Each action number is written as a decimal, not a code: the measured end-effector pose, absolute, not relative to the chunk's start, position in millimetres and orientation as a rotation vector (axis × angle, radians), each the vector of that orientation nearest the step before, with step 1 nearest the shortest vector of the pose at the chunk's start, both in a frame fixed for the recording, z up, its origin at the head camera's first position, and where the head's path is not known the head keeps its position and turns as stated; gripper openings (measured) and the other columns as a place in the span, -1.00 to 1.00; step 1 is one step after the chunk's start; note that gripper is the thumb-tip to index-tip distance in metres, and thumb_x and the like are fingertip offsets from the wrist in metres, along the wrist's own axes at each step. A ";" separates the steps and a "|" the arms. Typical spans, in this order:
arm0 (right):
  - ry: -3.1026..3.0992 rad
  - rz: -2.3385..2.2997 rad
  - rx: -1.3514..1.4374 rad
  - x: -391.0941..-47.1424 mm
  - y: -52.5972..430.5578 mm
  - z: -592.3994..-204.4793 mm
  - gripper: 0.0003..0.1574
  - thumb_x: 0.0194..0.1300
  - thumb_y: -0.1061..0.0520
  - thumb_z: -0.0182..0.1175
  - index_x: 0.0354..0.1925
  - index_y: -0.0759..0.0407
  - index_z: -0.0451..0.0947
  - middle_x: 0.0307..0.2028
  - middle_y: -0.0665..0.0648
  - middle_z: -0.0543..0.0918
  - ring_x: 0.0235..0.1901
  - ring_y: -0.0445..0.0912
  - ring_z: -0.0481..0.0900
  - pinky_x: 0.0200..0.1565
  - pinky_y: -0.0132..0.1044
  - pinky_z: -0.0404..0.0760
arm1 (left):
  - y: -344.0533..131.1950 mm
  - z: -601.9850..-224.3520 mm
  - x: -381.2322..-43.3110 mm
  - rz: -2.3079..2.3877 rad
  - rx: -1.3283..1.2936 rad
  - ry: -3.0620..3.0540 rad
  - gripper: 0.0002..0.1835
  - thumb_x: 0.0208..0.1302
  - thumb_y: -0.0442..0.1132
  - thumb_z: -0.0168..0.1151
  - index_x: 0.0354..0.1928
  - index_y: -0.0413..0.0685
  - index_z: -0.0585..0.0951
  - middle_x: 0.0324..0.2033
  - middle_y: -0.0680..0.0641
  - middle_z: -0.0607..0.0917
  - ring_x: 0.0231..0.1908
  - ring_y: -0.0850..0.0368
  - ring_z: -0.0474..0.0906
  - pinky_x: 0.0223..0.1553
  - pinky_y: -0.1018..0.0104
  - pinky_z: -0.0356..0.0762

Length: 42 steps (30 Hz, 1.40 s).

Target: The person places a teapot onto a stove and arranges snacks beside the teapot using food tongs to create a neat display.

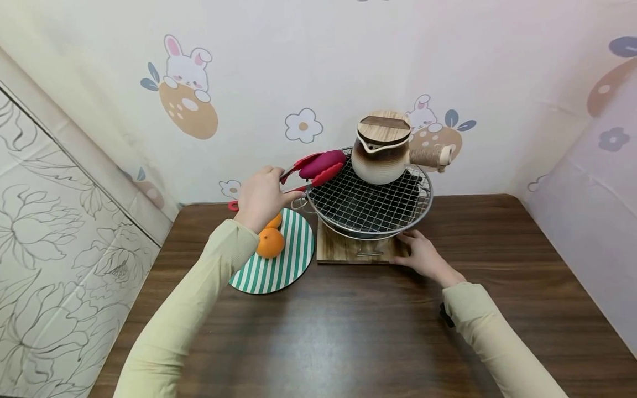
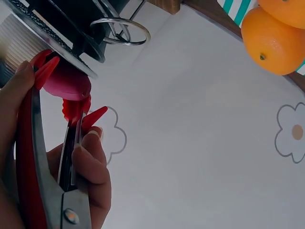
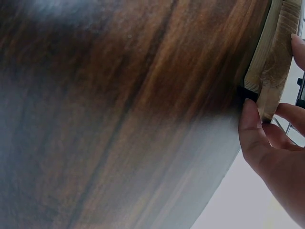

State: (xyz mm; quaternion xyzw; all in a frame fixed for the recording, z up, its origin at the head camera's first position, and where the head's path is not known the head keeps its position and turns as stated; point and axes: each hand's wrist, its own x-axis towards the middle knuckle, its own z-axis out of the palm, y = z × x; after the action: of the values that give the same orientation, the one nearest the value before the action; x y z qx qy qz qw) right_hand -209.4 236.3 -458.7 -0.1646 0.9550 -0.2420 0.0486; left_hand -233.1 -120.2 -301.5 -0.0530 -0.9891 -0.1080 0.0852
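Note:
My left hand holds red-tipped metal tongs, with thumb and fingers on opposite arms. Between the tong tips is a smooth, oblong purple sweet potato, at the left rim of a round wire grill rack. In the left wrist view the sweet potato overlaps the rack's edge. The rack tops a dark grill stove on a wooden board. At the board's front right corner, my right hand grips its edge; the right wrist view shows fingers on both sides of the board.
A lidded teapot with a cord-wrapped side handle stands on the rack's back part. Left of the board, oranges sit on a green-and-white striped round mat. A patterned wall cloth hangs behind the brown wooden table.

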 end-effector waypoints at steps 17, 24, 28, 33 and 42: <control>2.917 -0.781 -0.526 -206.2 236.1 -456.7 -0.04 0.14 -0.07 0.36 0.30 0.48 0.28 0.19 0.58 0.31 0.16 0.43 0.35 0.13 0.27 0.41 | -111.8 -306.3 -239.3 -0.354 -0.156 -2.921 -0.32 0.04 0.32 0.33 0.00 -0.07 0.59 -0.23 -0.05 0.64 -0.34 0.04 0.58 -0.40 0.20 0.59; 2.949 -0.757 -0.542 -204.8 235.3 -455.3 -0.03 0.14 -0.14 0.36 0.27 0.49 0.33 0.17 0.56 0.34 0.13 0.41 0.38 0.10 0.24 0.43 | -111.3 -308.2 -237.8 -0.306 -0.165 -2.921 -0.26 0.03 0.35 0.31 0.07 -0.08 0.57 -0.19 -0.06 0.65 -0.33 0.04 0.61 -0.42 0.21 0.61; 2.926 -0.724 -0.505 -206.8 235.2 -456.1 -0.07 0.15 -0.03 0.37 0.29 0.49 0.29 0.21 0.57 0.31 0.18 0.41 0.35 0.15 0.24 0.41 | -111.2 -308.6 -235.6 -0.304 -0.159 -2.929 -0.24 0.02 0.34 0.32 0.11 -0.07 0.56 -0.17 -0.06 0.65 -0.32 0.05 0.61 -0.42 0.21 0.61; 2.928 -0.715 -0.510 -207.3 236.2 -457.4 -0.07 0.15 -0.02 0.36 0.29 0.50 0.29 0.21 0.57 0.31 0.18 0.41 0.34 0.16 0.25 0.40 | -111.8 -308.1 -233.2 -0.307 -0.164 -2.933 -0.20 0.01 0.33 0.34 0.15 -0.10 0.54 -0.15 -0.08 0.65 -0.29 0.03 0.60 -0.35 0.19 0.65; 2.931 -0.724 -0.512 -207.4 235.5 -456.6 -0.06 0.13 -0.03 0.38 0.28 0.50 0.30 0.21 0.57 0.31 0.19 0.40 0.34 0.16 0.25 0.40 | -113.3 -308.2 -225.3 -0.367 -0.194 -2.907 -0.14 0.03 0.33 0.33 0.24 -0.13 0.47 -0.08 -0.12 0.62 -0.23 0.01 0.59 -0.30 0.17 0.66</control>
State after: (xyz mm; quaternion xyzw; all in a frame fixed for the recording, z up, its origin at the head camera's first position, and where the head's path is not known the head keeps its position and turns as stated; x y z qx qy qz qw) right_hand -207.4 235.5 -456.6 -0.1671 0.9564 -0.2363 0.0398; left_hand -225.3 -113.3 -308.2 -0.0658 -0.9848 -0.1243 0.1021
